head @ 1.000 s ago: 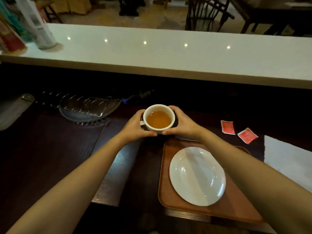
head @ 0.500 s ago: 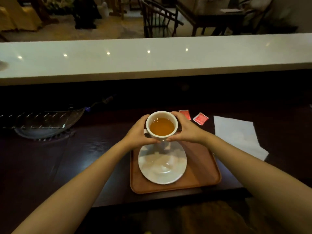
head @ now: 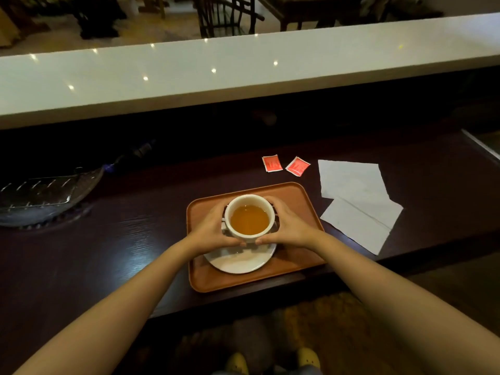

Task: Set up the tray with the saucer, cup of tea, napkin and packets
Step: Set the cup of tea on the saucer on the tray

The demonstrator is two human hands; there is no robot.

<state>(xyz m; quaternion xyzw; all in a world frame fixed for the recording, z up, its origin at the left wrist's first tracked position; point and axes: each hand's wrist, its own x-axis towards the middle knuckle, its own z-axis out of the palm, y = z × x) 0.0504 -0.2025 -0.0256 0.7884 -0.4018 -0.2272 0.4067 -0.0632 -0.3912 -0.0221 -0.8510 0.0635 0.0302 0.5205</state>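
A white cup of amber tea (head: 249, 218) is held from both sides over the white saucer (head: 240, 259), which lies on the brown tray (head: 295, 263). My left hand (head: 209, 230) wraps its left side and my right hand (head: 290, 226) its right side. I cannot tell whether the cup touches the saucer. Two red packets (head: 272, 163) (head: 297, 165) lie on the dark counter behind the tray. A white napkin (head: 357, 201) lies unfolded to the tray's right.
A glass dish (head: 46, 196) sits at the far left of the dark wooden counter (head: 121, 239). A raised white ledge (head: 243, 69) runs along the back. The counter's front edge is just below the tray.
Both hands have carried the cup back toward me, from behind the tray to over the saucer. My view has shifted, so the tray now appears centred.
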